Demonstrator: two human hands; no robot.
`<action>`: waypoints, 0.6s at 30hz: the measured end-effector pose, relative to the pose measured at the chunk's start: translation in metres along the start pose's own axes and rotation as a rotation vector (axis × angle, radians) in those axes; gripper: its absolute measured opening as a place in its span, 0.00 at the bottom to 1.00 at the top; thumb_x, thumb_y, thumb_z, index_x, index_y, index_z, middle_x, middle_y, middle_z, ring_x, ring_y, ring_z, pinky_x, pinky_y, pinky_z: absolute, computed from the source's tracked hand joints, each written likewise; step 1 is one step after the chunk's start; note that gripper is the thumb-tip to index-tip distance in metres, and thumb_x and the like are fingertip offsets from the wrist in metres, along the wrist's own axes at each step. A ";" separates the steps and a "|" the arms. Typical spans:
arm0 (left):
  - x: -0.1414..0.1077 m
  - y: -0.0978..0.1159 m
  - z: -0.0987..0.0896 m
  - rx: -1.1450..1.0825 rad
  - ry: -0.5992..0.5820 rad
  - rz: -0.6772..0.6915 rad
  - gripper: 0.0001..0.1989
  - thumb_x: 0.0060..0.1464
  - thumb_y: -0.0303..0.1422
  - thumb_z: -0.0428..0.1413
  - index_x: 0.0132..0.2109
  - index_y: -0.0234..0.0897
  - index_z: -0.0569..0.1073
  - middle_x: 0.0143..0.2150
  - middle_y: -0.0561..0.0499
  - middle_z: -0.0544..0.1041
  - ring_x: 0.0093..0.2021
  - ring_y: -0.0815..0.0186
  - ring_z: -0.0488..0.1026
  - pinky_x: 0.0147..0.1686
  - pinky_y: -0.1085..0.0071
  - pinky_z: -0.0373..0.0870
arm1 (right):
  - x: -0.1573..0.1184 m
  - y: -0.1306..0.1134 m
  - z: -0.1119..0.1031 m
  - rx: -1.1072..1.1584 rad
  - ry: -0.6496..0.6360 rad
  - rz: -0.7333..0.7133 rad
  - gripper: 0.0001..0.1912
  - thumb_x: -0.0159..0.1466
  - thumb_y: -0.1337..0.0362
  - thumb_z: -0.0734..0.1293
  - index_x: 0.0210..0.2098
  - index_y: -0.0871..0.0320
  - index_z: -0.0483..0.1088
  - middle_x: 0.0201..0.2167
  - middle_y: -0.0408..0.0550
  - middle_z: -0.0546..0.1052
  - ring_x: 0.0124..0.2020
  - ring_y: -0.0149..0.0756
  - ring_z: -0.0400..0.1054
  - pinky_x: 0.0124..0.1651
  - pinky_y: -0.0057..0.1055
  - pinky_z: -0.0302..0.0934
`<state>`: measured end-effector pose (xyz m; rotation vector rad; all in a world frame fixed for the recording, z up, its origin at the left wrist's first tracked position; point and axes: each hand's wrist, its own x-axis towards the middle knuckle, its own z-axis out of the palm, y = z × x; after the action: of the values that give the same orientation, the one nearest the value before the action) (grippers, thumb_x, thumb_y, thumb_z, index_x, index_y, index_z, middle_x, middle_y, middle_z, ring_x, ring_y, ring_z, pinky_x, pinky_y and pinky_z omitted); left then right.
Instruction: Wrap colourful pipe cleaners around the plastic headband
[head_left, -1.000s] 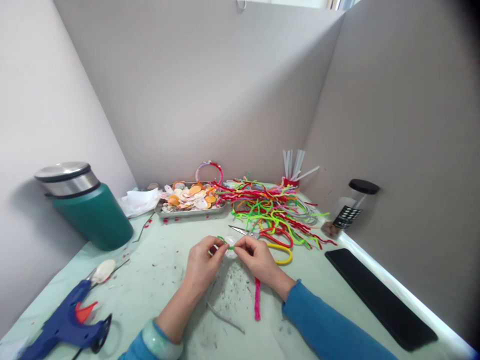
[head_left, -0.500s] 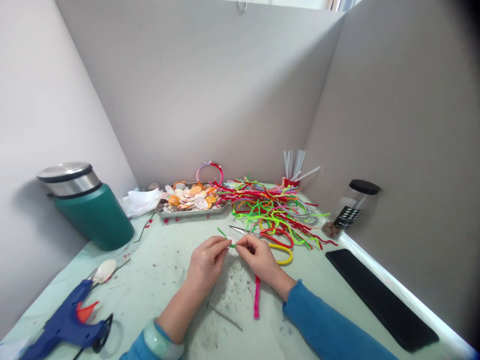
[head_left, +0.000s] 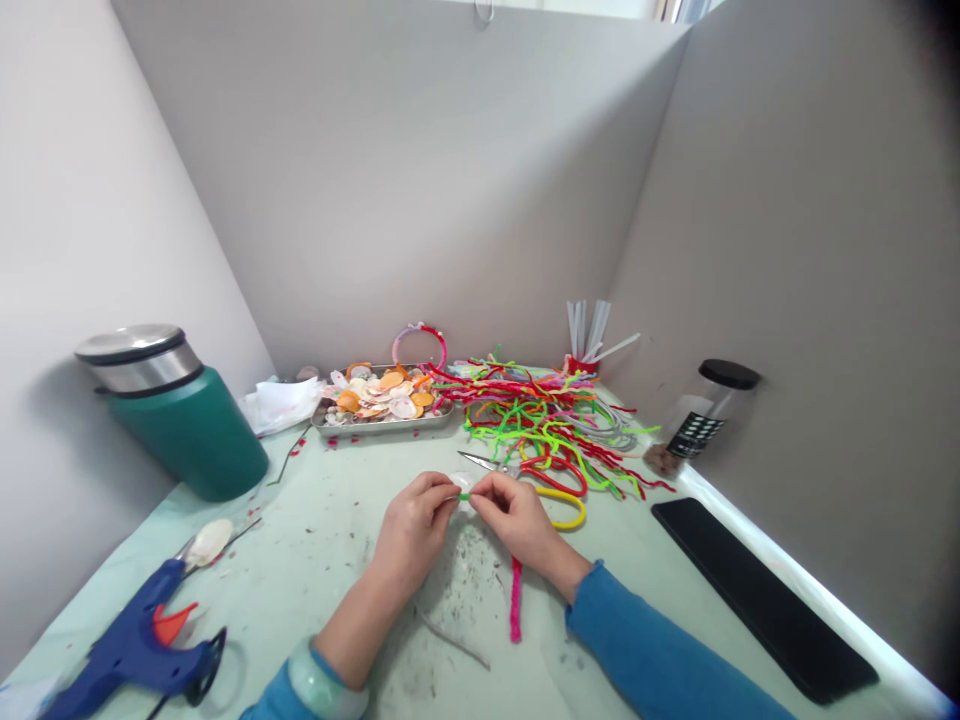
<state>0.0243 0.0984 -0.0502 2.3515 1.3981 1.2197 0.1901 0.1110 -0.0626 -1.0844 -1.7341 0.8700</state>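
Pinched closed, the grip of the left hand (head_left: 412, 530) has one end of a short green stem (head_left: 464, 497) between thumb and forefinger, and the right hand (head_left: 519, 515) pinches it from the other side. Just a little of the green shows in the narrow gap between the fingertips (the fingers hide the rest). It is over the middle of the counter (head_left: 322, 590), in front of a pale disc (head_left: 463, 479), which the hands partly cover; whether stem and disc touch, I cannot tell.

Just beyond the right hand lie scissors (head_left: 579, 480) with red and yellow on the handles, blades pointing left. A pink strip (head_left: 516, 605) runs out from below that hand, and a grey wire (head_left: 454, 642) lies between the forearms.

Farther back, a metal tray (head_left: 386, 430) carries orange and white shells (head_left: 390, 395), with a pink and red ring (head_left: 442, 350) upright behind it. Beside the tray spreads a heap of bright stems (head_left: 540, 420); a red cup (head_left: 581, 366) behind it holds pale sticks (head_left: 576, 330).

At the left are a green bottle (head_left: 191, 440) and a blue glue gun (head_left: 139, 630); at the right, a jar (head_left: 694, 430) and a black slab (head_left: 761, 600).
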 end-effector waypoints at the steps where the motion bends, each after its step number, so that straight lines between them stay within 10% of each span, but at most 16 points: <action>1: 0.000 0.000 0.000 -0.004 0.000 -0.004 0.09 0.53 0.24 0.52 0.37 0.36 0.76 0.37 0.48 0.76 0.37 0.66 0.73 0.38 0.73 0.68 | 0.000 0.000 0.000 0.000 -0.002 -0.003 0.06 0.59 0.65 0.63 0.28 0.60 0.68 0.20 0.40 0.66 0.22 0.27 0.57 0.24 0.24 0.51; 18: 0.009 0.006 0.000 -0.733 -0.186 -0.700 0.14 0.42 0.38 0.57 0.33 0.29 0.72 0.12 0.59 0.63 0.13 0.74 0.59 0.15 0.77 0.55 | 0.000 -0.003 -0.001 0.038 -0.024 -0.001 0.06 0.59 0.64 0.63 0.29 0.60 0.69 0.20 0.39 0.66 0.21 0.27 0.56 0.23 0.23 0.50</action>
<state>0.0304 0.1021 -0.0430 1.2871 1.2454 1.0151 0.1906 0.1100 -0.0597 -1.0520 -1.7314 0.9152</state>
